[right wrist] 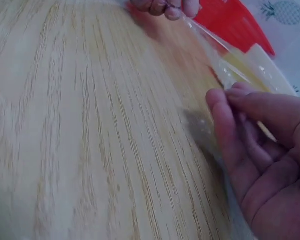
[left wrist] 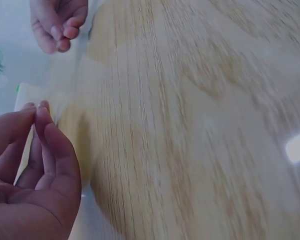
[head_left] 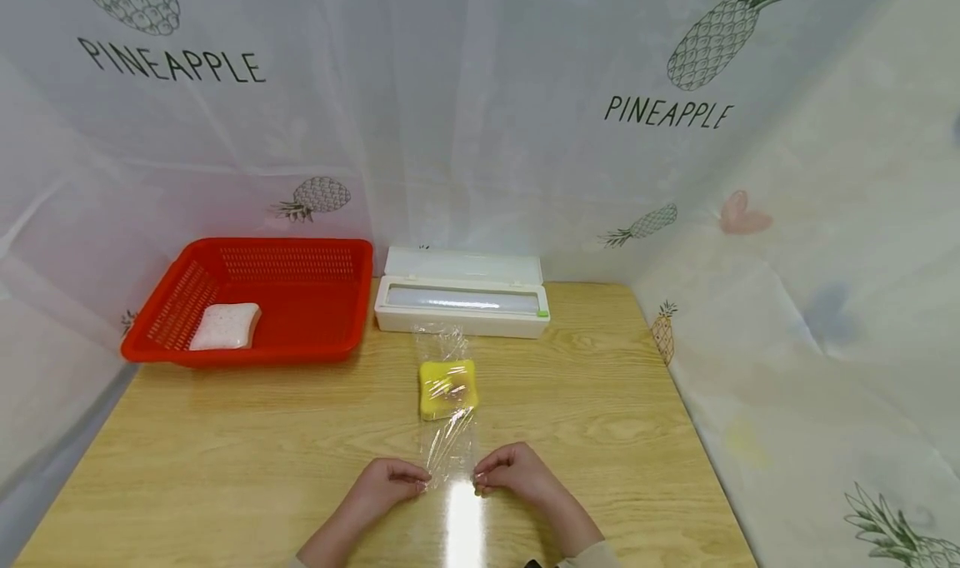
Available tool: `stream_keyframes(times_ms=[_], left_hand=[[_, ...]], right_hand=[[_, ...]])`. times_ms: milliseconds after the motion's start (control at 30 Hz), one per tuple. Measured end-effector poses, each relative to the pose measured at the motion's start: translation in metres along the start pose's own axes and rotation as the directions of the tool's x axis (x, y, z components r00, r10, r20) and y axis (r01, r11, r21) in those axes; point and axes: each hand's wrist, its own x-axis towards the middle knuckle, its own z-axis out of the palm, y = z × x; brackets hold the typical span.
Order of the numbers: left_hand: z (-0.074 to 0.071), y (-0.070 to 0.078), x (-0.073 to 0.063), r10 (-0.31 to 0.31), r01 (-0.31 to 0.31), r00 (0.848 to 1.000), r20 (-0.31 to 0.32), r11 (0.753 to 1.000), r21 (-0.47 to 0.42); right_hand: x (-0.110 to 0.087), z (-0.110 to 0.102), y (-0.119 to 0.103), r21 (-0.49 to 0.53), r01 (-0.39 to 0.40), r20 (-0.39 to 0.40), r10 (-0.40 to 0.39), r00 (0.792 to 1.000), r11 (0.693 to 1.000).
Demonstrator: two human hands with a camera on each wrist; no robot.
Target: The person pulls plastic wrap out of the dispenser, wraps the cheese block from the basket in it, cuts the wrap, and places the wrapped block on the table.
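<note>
A strip of clear cling film (head_left: 452, 443) runs toward the person over a yellow sponge (head_left: 448, 391) on the table. Its near corners are pinched between thumb and fingers, by the left hand (head_left: 391, 483) on one side and the right hand (head_left: 516, 474) on the other. The right wrist view shows the film stretched between both hands, with the thumb and forefinger of the right hand (right wrist: 265, 145) meeting at its edge. In the left wrist view the fingertips of the left hand (left wrist: 40, 165) press together. The film's far end lies against the front of a white cling film dispenser (head_left: 462, 325).
The dispenser's lid (head_left: 465, 265) stands raised, showing the roll (head_left: 461, 300) inside. At the back left is a red plastic basket (head_left: 352, 335) with a white, sponge-like block (head_left: 225, 326) in it. A pineapple-print curtain (head_left: 465, 135) borders the wooden table (head_left: 600, 435).
</note>
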Motion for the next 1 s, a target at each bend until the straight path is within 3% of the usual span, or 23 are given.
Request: stream_keyframes(times_ms=[167, 400, 600, 733, 1000], left_hand=[[-0.002, 0.003, -0.001, 0.015, -0.016, 1.000, 0.018, 0.998, 0.057], [-0.002, 0.017, 0.009, 0.085, -0.085, 0.996, 0.019, 0.996, 0.002], [-0.008, 0.034, 0.017, 0.093, -0.091, 0.994, -0.057, 0.995, 0.029], [-0.011, 0.040, 0.024, 0.111, -0.100, 0.986, -0.121, 0.991, 0.094], [-0.019, 0.051, 0.046, 0.186, -0.121, 0.949, -0.255, 0.960, 0.251]], right_hand=[[-0.001, -0.004, -0.007, -0.112, 0.040, -0.008, -0.041, 0.999, 0.993], [0.002, -0.007, -0.022, -0.174, 0.099, -0.098, -0.117, 0.988, 0.980], [0.011, -0.005, -0.031, -0.162, 0.157, -0.184, -0.186, 0.965, 0.974], [0.013, 0.000, -0.051, -0.143, 0.191, -0.245, -0.222, 0.944, 0.971], [0.030, 0.004, -0.078, -0.155, 0.230, -0.351, -0.271, 0.896, 0.961]])
